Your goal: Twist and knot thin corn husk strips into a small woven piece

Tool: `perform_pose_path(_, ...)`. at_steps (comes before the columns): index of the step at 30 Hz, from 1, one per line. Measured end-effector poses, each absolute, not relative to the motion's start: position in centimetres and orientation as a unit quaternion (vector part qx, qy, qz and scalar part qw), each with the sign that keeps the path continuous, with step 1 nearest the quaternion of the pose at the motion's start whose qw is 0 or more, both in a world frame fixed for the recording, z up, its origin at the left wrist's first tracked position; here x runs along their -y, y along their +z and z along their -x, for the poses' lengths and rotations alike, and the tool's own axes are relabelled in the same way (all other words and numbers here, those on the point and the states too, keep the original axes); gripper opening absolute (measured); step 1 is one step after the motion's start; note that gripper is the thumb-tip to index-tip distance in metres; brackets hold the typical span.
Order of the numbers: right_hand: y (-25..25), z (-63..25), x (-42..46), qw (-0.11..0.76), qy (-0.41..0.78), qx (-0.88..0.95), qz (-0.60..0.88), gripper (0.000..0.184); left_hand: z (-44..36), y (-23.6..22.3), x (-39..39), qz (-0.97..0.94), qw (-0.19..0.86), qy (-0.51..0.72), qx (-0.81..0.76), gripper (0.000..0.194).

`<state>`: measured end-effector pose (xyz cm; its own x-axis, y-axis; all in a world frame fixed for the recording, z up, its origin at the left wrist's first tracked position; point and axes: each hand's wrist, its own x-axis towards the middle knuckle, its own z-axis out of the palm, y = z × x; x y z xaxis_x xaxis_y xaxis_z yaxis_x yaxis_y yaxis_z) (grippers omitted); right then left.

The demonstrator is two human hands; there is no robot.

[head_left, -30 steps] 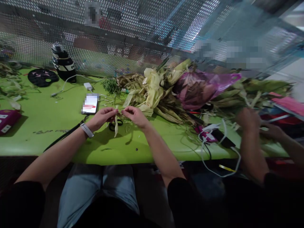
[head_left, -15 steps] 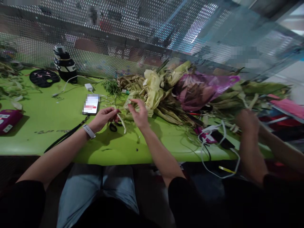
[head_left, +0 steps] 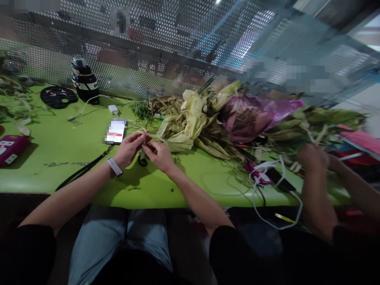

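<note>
Over the green table (head_left: pixel 86 178), my left hand (head_left: pixel 130 149) pinches a pale strip of corn husk (head_left: pixel 152 137) between thumb and fingertips. My right hand (head_left: pixel 162 158) has come up beside it, its fingers closed on the same husk just below the left fingertips. The exact grip is partly hidden by the fingers. Black scissor handles (head_left: pixel 143 160) show on the table under my hands. Just beyond my right hand lies a heap of pale and dry corn husks (head_left: pixel 192 118).
A phone (head_left: pixel 115 131) with a strap lies left of my hands, near a white charger (head_left: pixel 113 110), a dark bottle (head_left: pixel 85 83) and a black round mat (head_left: pixel 58 97). Rightward are a pink plastic bag (head_left: pixel 246 118), a power strip with cables (head_left: pixel 261 174) and another person's hands (head_left: pixel 313 156).
My right hand has moved left and down to meet my left hand, and its spread fingers have closed on the husk strip. My left hand has stayed nearly in place.
</note>
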<state>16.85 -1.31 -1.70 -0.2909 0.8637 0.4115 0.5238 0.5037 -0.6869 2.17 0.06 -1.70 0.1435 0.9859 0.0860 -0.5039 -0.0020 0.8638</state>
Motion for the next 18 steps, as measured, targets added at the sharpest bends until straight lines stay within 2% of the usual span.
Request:
perform_pose_path(5, -2.22, -16.6, 1.17, 0.376, 0.258, 0.784, 0.421, 0.027, -2.41, -1.77, 0.1, -0.38, 0.649, 0.595, -0.284, 0.018)
perform_pose_path(12, -1.61, -16.94, 1.26, 0.346, 0.354, 0.79, 0.363, 0.04, -2.4, -2.09, -0.24, -0.384, 0.624, 0.611, -0.3, 0.024)
perform_pose_path(18, -2.01, -17.01, 0.73, 0.325, 0.381, 0.792, 0.348, 0.04, -2.59, -1.76, 0.01, -0.364, 0.622, 0.621, -0.308, 0.023)
